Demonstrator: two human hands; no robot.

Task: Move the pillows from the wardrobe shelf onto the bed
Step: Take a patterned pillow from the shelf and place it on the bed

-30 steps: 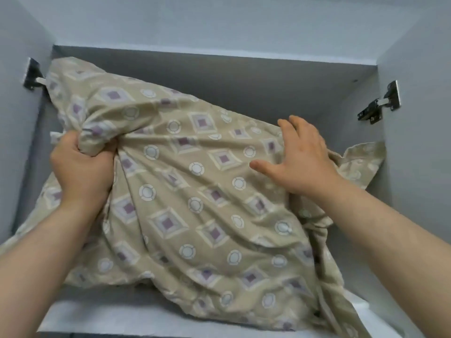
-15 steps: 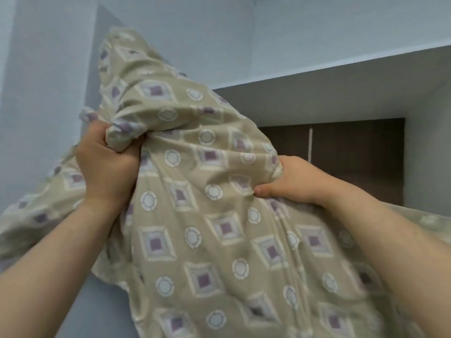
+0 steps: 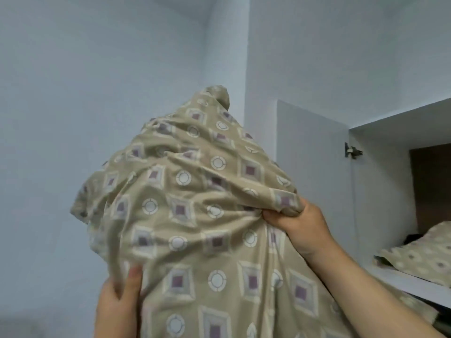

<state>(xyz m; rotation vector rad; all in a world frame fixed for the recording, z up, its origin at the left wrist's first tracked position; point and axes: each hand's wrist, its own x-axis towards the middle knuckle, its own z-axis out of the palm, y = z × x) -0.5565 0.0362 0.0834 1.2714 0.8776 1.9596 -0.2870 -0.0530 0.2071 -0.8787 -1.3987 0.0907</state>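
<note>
Since the earlier frame, the pillow (image 3: 195, 215) has left the wardrobe shelf (image 3: 412, 280) completely and is now in the air to the left of the wardrobe, in front of the pale blue wall (image 3: 85, 93). The view has turned left with it, so the open door (image 3: 312, 167) and its hinge (image 3: 351, 151) are now on the right.

The right hand (image 3: 300, 226) is closed on a bunch of the cover at the pillow's right edge. The left hand (image 3: 117, 303) holds the lower left side, with its fingers (image 3: 133, 281) pressed into the fabric.

A second pillow (image 3: 422, 254) with the same pattern lies on the shelf, waiting for its turn.

The pillow looks light and very soft. It folds and sags around both hands, and the cover wrinkles freely. I think the loose cover can slip over the filling, so it is better to pinch a thick fold together with some filling, or to take two opposite corners. It is not fragile, so dropping it on the bed should be fine. The bed is not visible here.
</note>
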